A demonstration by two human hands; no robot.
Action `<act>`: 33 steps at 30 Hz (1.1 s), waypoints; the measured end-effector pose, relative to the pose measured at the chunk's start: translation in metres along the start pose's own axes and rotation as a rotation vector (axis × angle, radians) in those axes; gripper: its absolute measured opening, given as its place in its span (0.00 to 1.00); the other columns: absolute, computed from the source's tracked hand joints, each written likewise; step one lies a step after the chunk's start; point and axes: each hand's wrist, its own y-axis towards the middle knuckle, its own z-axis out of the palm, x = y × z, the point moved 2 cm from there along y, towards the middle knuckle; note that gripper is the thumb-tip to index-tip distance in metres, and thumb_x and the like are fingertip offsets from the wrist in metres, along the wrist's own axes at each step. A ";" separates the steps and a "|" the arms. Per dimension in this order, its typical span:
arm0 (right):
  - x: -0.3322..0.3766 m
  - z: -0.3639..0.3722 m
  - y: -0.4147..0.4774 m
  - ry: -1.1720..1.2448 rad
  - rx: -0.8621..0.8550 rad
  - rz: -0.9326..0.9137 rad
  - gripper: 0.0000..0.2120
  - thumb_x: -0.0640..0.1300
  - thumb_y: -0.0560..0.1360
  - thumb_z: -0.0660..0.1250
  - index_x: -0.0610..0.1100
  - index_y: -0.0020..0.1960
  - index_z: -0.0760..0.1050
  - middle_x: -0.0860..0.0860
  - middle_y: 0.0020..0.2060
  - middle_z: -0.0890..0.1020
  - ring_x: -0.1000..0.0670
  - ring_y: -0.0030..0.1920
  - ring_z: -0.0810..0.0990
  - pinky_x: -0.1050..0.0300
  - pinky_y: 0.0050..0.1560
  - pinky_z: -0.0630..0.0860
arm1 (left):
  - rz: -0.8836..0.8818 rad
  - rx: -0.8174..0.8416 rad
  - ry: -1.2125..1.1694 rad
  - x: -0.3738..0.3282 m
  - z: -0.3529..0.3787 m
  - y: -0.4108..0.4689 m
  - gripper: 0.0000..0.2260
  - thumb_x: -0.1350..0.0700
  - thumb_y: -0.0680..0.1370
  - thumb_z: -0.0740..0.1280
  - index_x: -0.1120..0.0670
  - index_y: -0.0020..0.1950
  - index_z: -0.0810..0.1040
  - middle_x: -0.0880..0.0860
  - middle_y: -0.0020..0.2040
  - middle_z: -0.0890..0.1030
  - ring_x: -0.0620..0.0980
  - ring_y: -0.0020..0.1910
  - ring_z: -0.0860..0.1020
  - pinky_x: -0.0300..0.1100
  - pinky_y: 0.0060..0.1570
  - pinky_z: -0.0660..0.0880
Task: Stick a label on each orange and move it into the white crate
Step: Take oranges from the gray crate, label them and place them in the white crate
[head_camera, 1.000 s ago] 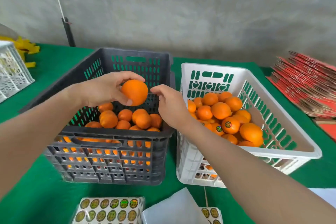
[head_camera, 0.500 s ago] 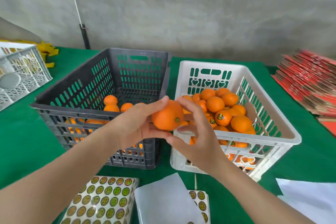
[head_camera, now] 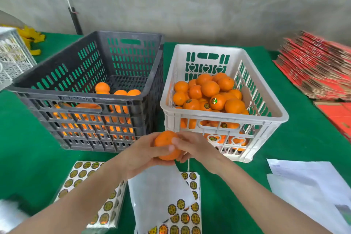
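Sheets of round stickers are lying nearest on the green desk (head_camera: 28, 148): a left label sheet (head_camera: 89, 192) and a middle label sheet (head_camera: 185, 216), the latter with white backing paper (head_camera: 157, 192) folding over it. Many stickers are sitting unused on both.

Just beyond them, the two hands are meeting above the desk, in front of the crates. The left grip (head_camera: 140, 156) is cupping an orange (head_camera: 165, 145) from the left and below, fingers curling round it. The right grip (head_camera: 197, 148) is closing on the same fruit from the right, thumb lying across its near face and fingers tucking underneath. Whether a label is sitting under that thumb is not showing. I am judging that the sticking step is going on now, with the fruit hovering outside both crates, just short of the white crate's near wall.

Farther back, the white crate (head_camera: 224, 118) on the right is holding a heap of labelled oranges (head_camera: 216, 101), several showing round stickers. The dark crate (head_camera: 95, 100) close beside it is holding a lower layer of unlabelled oranges (head_camera: 102, 87). So the job is looking well under way but far from finishing: this fruit is awaiting its drop into the white crate, and the dark crate's load is waiting for stickers.

Loose white papers (head_camera: 307, 186) are lying to the right, and a stack of red cardboard (head_camera: 319, 68) is sitting farther off.
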 end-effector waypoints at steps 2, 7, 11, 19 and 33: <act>-0.018 -0.003 0.004 -0.005 -0.003 0.125 0.11 0.52 0.79 0.59 0.47 0.54 0.74 0.45 0.42 0.81 0.50 0.37 0.80 0.61 0.38 0.78 | -0.012 -0.092 -0.081 0.015 -0.003 0.001 0.25 0.57 0.65 0.77 0.58 0.61 0.76 0.59 0.58 0.80 0.56 0.54 0.81 0.47 0.47 0.80; -0.077 -0.005 0.007 -0.408 -0.024 0.440 0.15 0.44 0.78 0.59 0.43 0.32 0.68 0.47 0.28 0.71 0.52 0.25 0.69 0.61 0.31 0.68 | -0.076 -0.358 -0.355 0.046 -0.022 0.000 0.31 0.63 0.61 0.74 0.59 0.63 0.71 0.60 0.59 0.76 0.61 0.54 0.78 0.49 0.39 0.82; -0.096 0.010 0.021 -0.677 0.027 0.391 0.23 0.50 0.76 0.61 0.44 0.26 0.60 0.51 0.23 0.63 0.53 0.23 0.63 0.61 0.30 0.63 | -0.101 -0.434 -0.415 0.059 -0.035 -0.002 0.32 0.65 0.61 0.73 0.59 0.64 0.69 0.60 0.60 0.74 0.63 0.57 0.76 0.49 0.37 0.82; -0.102 0.036 0.038 -0.692 -0.050 0.364 0.20 0.54 0.69 0.70 0.46 0.30 0.63 0.52 0.27 0.67 0.53 0.28 0.67 0.62 0.29 0.65 | -0.209 -0.404 -0.313 0.079 -0.044 0.011 0.34 0.61 0.61 0.75 0.63 0.65 0.67 0.62 0.58 0.77 0.60 0.53 0.79 0.49 0.45 0.81; -0.062 0.019 0.004 0.167 -0.252 0.209 0.04 0.39 0.75 0.65 0.47 0.47 0.74 0.49 0.38 0.80 0.55 0.35 0.78 0.62 0.34 0.74 | -0.175 -0.158 -0.090 0.030 -0.049 0.008 0.45 0.54 0.47 0.84 0.60 0.61 0.71 0.64 0.56 0.78 0.63 0.47 0.83 0.44 0.38 0.81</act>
